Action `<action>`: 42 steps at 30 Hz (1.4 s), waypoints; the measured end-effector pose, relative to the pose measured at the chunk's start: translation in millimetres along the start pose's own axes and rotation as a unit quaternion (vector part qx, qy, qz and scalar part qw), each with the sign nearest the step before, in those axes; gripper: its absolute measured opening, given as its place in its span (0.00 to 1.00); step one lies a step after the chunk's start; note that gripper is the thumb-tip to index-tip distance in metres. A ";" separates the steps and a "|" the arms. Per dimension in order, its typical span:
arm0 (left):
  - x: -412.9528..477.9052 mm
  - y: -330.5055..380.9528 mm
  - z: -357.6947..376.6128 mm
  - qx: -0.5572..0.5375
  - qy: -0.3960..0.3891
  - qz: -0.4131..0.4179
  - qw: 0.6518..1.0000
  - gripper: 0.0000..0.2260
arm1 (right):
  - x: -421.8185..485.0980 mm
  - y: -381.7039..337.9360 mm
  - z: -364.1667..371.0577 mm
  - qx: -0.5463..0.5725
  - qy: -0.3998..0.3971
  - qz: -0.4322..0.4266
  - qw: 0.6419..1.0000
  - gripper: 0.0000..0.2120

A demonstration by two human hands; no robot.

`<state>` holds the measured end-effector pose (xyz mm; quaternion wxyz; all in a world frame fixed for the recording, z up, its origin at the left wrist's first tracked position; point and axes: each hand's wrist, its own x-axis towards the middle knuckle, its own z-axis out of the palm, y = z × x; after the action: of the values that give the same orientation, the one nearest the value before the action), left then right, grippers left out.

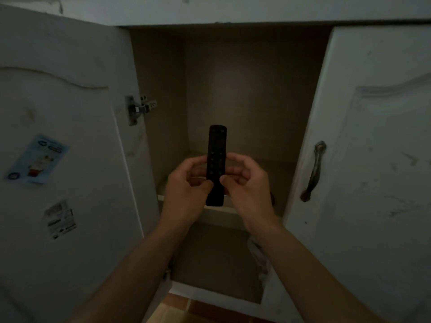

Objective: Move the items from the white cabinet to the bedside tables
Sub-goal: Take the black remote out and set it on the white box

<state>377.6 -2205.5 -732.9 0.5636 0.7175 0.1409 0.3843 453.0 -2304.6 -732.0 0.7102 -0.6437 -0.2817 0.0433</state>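
A long black remote control stands upright in front of the open white cabinet. My left hand pinches its left edge and my right hand pinches its right edge, thumbs on the button face. The lower end of the remote sits between my palms. Behind it the cabinet's shelf and inner walls look bare in the dim light.
Both cabinet doors stand swung out: the left door carries two stickers and a hinge, the right door has a metal handle. A white cloth hangs at the lower compartment's right side. Tiled floor shows below.
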 end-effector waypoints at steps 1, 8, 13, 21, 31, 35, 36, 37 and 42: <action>-3.3 1.1 -2.6 0.003 0.001 0.007 1.000 0.25 | -2.6 -0.7 1.0 0.000 -0.003 -0.011 1.000 0.21; -6.5 14.4 -18.7 0.036 0.008 0.045 0.998 0.21 | -1.7 -18.3 12.7 -0.020 -0.009 -0.027 0.999 0.22; 0.4 69.7 -28.1 0.050 -0.001 0.035 0.998 0.22 | -0.7 -73.5 14.7 -0.014 -0.007 -0.016 1.000 0.20; 5.0 222.0 -55.9 0.032 0.052 0.031 0.998 0.22 | 2.0 -234.0 15.1 -0.012 -0.063 -0.055 0.996 0.19; 12.5 471.7 -106.7 0.030 0.090 0.035 0.995 0.21 | 3.4 -488.2 24.9 0.028 -0.130 -0.074 0.988 0.18; 12.3 545.1 -134.2 0.057 0.099 0.041 0.993 0.21 | -3.1 -560.7 39.1 0.037 -0.139 -0.081 0.986 0.18; 11.5 560.2 -142.0 0.067 0.101 0.045 0.992 0.21 | -5.9 -575.6 42.7 0.041 -0.142 -0.081 0.986 0.19; 9.0 575.4 -150.5 0.072 0.104 0.047 0.991 0.21 | -9.8 -590.1 46.9 0.049 -0.148 -0.081 0.984 0.19; -15.0 625.6 -198.4 0.106 0.121 0.068 0.985 0.22 | -38.9 -637.8 76.6 0.068 -0.182 -0.102 0.976 0.20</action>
<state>82.2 -2279.3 -151.3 0.4361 0.7288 0.1992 0.4888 193.4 -2359.8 -145.7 0.6899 -0.5429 -0.4668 0.1064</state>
